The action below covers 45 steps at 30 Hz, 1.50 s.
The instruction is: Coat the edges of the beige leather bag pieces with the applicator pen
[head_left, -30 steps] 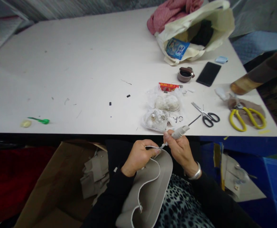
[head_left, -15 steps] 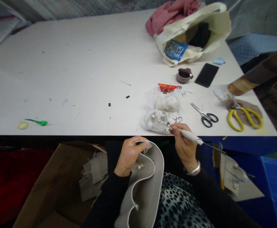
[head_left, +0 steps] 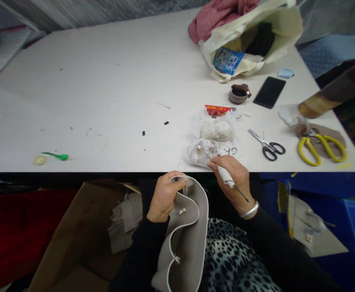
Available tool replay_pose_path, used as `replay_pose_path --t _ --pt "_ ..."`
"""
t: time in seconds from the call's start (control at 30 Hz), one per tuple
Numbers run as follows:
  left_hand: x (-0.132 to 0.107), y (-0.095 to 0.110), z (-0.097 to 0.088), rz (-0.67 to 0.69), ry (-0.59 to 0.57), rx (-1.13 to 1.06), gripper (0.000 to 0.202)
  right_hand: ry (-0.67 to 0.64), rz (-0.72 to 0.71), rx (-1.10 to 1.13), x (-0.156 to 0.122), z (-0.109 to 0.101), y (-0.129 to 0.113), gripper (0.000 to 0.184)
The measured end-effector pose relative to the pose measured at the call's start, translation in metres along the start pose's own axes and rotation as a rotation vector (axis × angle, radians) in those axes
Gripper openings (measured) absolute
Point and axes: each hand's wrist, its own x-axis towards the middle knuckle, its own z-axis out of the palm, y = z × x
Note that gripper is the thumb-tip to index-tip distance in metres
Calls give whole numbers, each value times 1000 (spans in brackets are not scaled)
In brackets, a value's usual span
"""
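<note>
My left hand [head_left: 164, 196] pinches the top edge of a grey leather piece [head_left: 187, 235] with a white trim, which hangs down over my lap. A small white stud [head_left: 181, 211] sits on the piece just below my fingers. My right hand [head_left: 234, 181] grips a white-handled pick tool [head_left: 227, 177], its dark tail pointing down to the right. The tool's tip reaches into a clear plastic bag of small beads [head_left: 201, 151] at the white table's [head_left: 104, 93] front edge.
A second bead bag [head_left: 215, 129] and a red packet [head_left: 217, 110] lie behind the first. Black-handled scissors [head_left: 267, 145], yellow-handled scissors [head_left: 321, 147], a phone [head_left: 269, 92] and a cream tote bag [head_left: 250, 40] lie to the right. A cardboard box [head_left: 83, 239] stands under the table's left.
My right hand left the leather piece's edge, swung the tool round and brought its tip to the bead bag. My left hand shifted the leather piece slightly left.
</note>
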Motion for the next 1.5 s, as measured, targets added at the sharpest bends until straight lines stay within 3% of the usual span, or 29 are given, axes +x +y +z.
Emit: replay_pose_path --t 0.13,0.23,0.33,0.4,0.53,1.07,1.23,1.37,1.5 --pt "0 -1 -3 -8 -38 16 21 109 13 77 -3 -2 2 15" --pt "1 0 -4 -19 -78 25 21 164 147 321 -7 -2 -3 16" --pt "0 2 -4 -30 -133 56 23 16 331 654 -10 -1 -13 26" --pt "0 4 -4 -38 -178 84 24 -70 371 754 -11 0 -17 31" --pt "-2 8 -3 -46 -225 107 26 -125 367 752 -13 2 -17 33" --pt "-5 -4 2 -43 -211 14 30 -176 354 746 -16 10 -14 31" --pt "-3 -10 1 -46 -214 -33 30 -249 221 679 -11 1 -12 30" --pt "-2 -12 -1 -57 -211 -61 32 -428 -62 571 -6 -16 -12 19" --pt "-3 -10 -1 -70 -218 -91 31 -480 -321 272 -8 -30 -21 16"
